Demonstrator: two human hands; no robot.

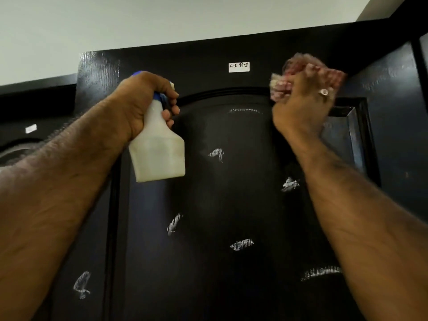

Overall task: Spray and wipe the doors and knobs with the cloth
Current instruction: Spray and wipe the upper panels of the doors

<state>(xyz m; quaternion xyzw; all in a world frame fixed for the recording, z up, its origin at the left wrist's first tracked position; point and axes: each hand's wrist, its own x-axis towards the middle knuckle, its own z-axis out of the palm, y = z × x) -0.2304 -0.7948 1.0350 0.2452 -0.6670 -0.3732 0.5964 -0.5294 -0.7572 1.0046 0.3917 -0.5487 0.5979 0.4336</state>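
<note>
A tall black door (222, 195) fills the view, with several white smears across its arched panel. My left hand (141, 105) grips a white spray bottle (157, 149) with a blue head, held up in front of the door's upper left. My right hand (303, 105) holds a bunched red-and-white cloth (287, 84) against the door's upper right, near the top of the panel moulding. The cloth is blurred. No knob is in view.
A small white label (239, 67) is stuck on the door above the panel. A second black door (34, 126) with its own label stands at the left. Another black panel (391, 107) angles in at the right. A pale ceiling (162, 17) runs above.
</note>
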